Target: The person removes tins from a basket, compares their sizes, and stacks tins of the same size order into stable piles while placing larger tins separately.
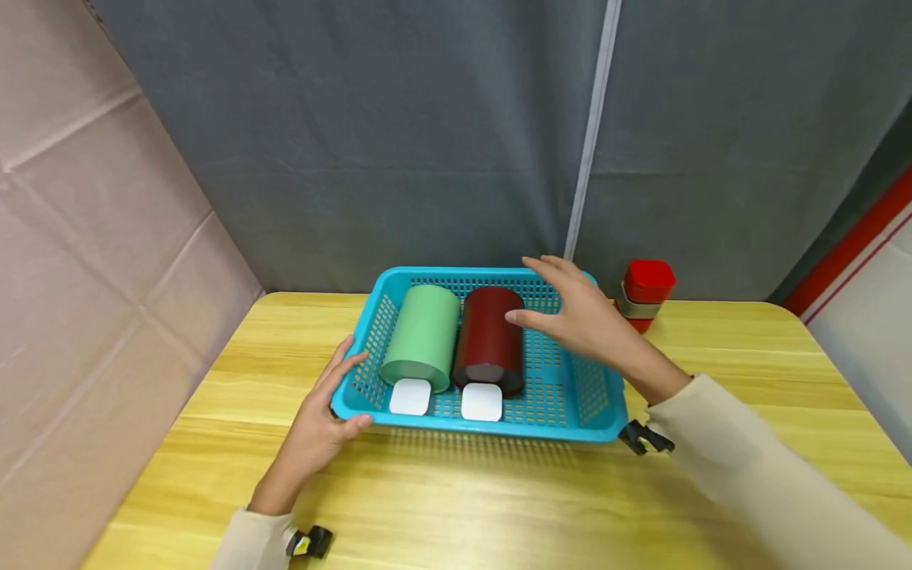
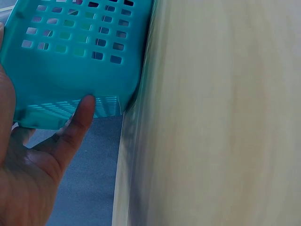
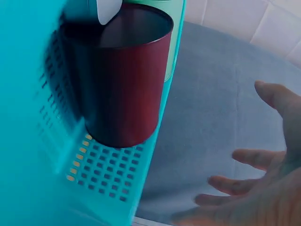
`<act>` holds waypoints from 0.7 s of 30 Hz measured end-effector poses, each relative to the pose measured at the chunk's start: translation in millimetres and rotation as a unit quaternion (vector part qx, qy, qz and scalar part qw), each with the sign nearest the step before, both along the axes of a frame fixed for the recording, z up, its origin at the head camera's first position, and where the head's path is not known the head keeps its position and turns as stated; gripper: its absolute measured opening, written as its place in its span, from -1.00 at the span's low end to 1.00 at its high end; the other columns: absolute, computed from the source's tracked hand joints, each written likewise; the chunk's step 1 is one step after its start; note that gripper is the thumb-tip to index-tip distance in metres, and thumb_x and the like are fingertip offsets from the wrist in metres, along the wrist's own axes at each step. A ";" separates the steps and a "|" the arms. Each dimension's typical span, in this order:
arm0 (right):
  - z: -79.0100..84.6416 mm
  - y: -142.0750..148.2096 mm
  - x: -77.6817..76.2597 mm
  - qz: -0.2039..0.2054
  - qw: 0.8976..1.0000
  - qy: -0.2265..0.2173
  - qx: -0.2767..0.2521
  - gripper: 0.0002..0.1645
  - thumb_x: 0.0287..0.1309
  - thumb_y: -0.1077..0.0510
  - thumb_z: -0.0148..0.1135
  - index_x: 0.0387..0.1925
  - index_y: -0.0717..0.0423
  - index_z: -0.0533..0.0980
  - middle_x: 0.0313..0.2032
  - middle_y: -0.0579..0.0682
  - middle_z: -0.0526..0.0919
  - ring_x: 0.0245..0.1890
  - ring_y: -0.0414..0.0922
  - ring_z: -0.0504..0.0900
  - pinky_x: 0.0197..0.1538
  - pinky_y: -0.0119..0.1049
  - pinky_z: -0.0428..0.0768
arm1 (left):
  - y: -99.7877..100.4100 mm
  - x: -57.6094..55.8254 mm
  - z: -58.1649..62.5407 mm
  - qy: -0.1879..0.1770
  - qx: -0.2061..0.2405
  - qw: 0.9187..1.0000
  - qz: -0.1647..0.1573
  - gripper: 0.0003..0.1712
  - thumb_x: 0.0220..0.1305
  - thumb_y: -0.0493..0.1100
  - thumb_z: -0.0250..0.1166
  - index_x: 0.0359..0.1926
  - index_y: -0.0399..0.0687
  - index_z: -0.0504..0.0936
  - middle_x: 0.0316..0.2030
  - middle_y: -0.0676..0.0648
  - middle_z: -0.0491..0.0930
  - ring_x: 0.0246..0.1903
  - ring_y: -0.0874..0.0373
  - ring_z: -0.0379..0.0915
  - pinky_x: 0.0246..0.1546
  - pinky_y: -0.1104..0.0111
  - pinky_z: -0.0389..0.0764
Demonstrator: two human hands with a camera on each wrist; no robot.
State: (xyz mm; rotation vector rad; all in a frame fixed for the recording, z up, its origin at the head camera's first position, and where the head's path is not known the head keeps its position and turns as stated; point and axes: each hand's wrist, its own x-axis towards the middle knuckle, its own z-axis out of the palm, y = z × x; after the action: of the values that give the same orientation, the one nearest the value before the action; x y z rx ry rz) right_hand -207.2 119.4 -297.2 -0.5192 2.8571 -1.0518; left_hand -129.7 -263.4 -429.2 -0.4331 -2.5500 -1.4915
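A blue plastic basket with slotted walls sits on the table. Inside lie a light green cylinder and a dark red one, side by side. The right wrist view shows an open, rimmed mouth on the dark red cylinder. Before each near end is a white rounded square piece. My left hand grips the basket's near left corner, thumb at the front rim, fingers along the left side. My right hand hovers over the basket's right part, fingers spread and holding nothing, thumb beside the dark red cylinder.
A small stack of red and beige containers stands behind the right forearm, at the table's back. The wooden table ends against a grey curtain. Pale cloth hangs on the left.
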 end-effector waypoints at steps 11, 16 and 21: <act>5.1 -28.9 -14.1 0.014 1.000 -0.017 0.020 0.02 0.34 -0.19 0.34 0.65 0.00 0.14 0.64 0.22 0.06 0.59 0.27 0.12 0.43 0.37 0.36 | -2.1 1.5 -1.3 0.004 -0.004 1.000 0.002 0.00 0.10 -0.32 0.56 0.55 0.03 0.35 0.70 -0.02 -0.10 0.58 -0.40 -0.03 0.18 0.73 0.40; -1.1 -38.3 -22.6 0.013 0.999 -0.030 0.021 0.02 0.34 -0.20 0.34 0.65 0.02 0.13 0.64 0.25 0.03 0.60 0.27 0.09 0.43 0.34 0.40 | -0.8 1.5 -0.5 0.004 -0.010 1.000 0.005 -0.01 0.11 -0.29 0.55 0.55 0.08 0.35 0.70 -0.09 -0.10 0.58 -0.38 -0.02 0.17 0.74 0.39; -9.8 -46.4 -32.0 0.007 0.999 -0.040 0.032 0.03 0.33 -0.23 0.34 0.65 0.00 0.13 0.65 0.25 0.00 0.62 0.28 0.05 0.45 0.34 0.37 | 0.4 0.6 0.2 0.004 -0.008 1.000 0.003 -0.01 0.11 -0.29 0.55 0.55 0.08 0.36 0.70 -0.06 -0.10 0.58 -0.37 -0.03 0.19 0.74 0.38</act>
State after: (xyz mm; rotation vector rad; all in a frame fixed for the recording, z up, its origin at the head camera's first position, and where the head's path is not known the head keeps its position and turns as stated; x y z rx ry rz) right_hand -239.1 73.0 -307.0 -0.4795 2.8021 -0.9528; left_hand -129.1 -263.0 -429.0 -0.4321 -2.5567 -1.4654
